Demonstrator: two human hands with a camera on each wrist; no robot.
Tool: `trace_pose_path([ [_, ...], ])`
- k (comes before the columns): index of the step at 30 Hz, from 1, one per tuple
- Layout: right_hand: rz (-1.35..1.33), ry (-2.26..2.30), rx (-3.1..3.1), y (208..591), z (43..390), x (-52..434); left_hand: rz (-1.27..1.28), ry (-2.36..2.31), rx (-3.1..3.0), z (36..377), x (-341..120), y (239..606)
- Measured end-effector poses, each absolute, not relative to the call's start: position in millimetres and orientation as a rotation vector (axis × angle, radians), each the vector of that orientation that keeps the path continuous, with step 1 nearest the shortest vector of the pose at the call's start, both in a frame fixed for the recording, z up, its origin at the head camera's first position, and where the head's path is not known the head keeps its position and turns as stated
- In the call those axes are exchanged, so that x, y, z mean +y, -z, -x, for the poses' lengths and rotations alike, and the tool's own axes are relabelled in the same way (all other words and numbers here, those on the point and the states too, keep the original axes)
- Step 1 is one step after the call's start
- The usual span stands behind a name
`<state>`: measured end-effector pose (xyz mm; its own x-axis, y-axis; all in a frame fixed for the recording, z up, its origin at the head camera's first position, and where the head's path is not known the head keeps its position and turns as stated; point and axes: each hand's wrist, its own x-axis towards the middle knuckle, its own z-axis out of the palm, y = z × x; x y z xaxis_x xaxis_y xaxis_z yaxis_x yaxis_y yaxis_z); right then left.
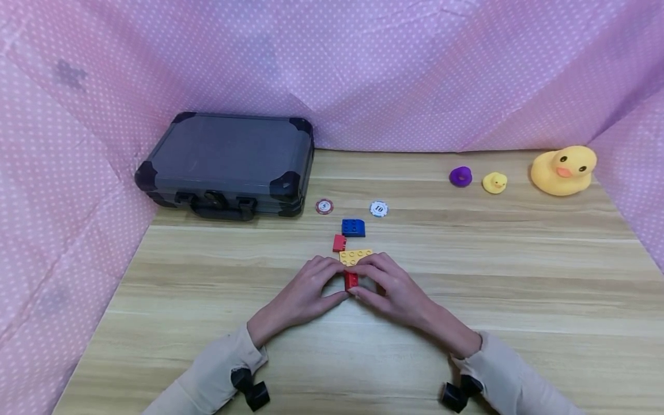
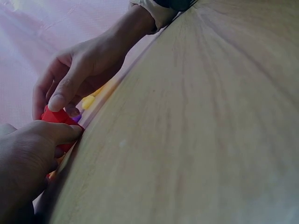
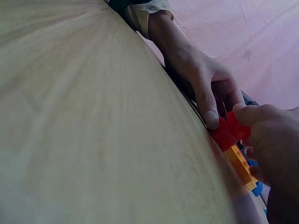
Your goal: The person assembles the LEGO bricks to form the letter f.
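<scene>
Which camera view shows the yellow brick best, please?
The head view, because it shows most of the studded top of the yellow brick. The right wrist view shows mainly one side. In the left wrist view, the left hand hides most of it.

Between the fingers of the left hand (image 1: 305, 289) and right hand (image 1: 395, 288) sits a first block (image 1: 351, 281); just ahead of the fingertips, a second block (image 1: 353, 257); beyond that, a third block (image 1: 339, 243) slightly left, a fourth block (image 1: 353, 228) behind it; farther ahead, one chip (image 1: 324, 206) left, another chip (image 1: 379, 208) right; ahead-left, a case (image 1: 233, 150); well ahead-right, three toys (image 1: 494, 183).
</scene>
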<state>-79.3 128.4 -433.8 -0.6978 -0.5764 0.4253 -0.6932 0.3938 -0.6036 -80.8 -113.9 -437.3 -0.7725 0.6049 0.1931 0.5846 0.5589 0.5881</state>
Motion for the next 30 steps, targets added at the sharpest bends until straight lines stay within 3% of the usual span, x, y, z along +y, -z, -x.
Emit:
trace_pose_path([
  [30,-1.234,-1.09,-2.507,424,87,125,-1.05,-1.019,2.739,82,-113,438],
])
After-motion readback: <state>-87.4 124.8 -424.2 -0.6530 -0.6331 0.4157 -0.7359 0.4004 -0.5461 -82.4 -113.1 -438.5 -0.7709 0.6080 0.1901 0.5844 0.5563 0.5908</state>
